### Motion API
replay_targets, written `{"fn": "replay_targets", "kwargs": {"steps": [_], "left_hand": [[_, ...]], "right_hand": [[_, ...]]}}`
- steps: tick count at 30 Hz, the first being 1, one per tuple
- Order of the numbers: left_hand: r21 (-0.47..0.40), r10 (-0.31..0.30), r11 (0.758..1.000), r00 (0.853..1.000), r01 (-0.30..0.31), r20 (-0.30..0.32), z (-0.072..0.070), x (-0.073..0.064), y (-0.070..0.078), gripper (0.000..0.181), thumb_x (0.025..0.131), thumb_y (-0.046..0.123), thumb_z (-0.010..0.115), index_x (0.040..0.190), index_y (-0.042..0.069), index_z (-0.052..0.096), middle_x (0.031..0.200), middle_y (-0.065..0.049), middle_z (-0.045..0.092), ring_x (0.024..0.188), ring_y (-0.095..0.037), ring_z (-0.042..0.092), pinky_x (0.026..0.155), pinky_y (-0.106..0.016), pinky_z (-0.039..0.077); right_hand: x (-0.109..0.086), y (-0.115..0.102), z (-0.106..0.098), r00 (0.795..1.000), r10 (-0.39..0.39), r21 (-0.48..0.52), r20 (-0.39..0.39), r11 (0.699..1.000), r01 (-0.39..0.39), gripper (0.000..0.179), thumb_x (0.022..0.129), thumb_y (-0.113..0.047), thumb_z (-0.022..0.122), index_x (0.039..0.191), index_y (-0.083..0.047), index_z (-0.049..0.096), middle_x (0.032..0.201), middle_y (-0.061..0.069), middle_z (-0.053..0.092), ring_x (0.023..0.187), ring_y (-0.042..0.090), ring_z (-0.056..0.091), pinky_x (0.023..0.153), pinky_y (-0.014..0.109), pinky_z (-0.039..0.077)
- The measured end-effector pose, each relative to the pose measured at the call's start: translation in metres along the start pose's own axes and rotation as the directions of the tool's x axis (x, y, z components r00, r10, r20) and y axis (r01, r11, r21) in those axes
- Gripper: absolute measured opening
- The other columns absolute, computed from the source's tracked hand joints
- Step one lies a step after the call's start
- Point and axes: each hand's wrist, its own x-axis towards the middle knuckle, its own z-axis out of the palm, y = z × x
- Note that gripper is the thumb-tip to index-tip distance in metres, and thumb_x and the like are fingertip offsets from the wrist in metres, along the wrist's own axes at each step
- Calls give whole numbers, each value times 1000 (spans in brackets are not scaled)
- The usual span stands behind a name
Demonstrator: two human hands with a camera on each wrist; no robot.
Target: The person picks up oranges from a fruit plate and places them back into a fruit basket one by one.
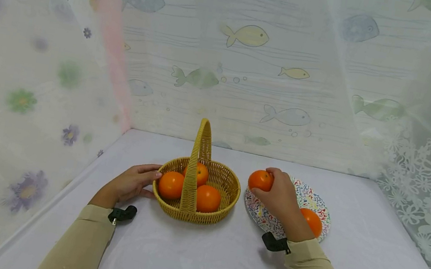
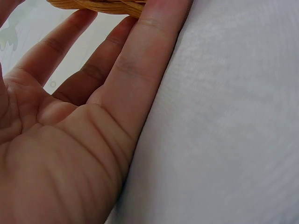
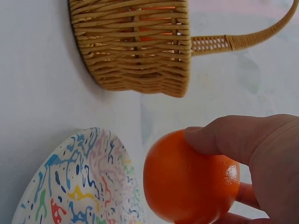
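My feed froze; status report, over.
Left hand touching basket. Right hand gripping orange near plate. Possible obstruction: handle arching over basket.

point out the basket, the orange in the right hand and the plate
Basket point(image 1: 202, 218), head view: front wall.
Held orange point(image 3: 187, 179), right wrist view: middle of its side.
Plate point(image 1: 307, 198), head view: bare patterned surface.
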Motion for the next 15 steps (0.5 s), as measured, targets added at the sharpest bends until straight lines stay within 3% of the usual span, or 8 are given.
{"fn": "replay_targets", "kwargs": {"steps": [15], "left_hand": [[2, -2, 1000, 1000, 2, -3, 0, 0, 1, 63, 98, 39, 71, 153, 16, 51, 159, -8, 48, 137, -31, 55, 93, -52, 61]], "right_hand": [[-8, -18, -7, 998, -53, 22, -21, 998, 54, 75, 88, -30, 83, 150, -9, 47, 142, 18, 54, 120, 37, 56, 99, 57, 57]]}}
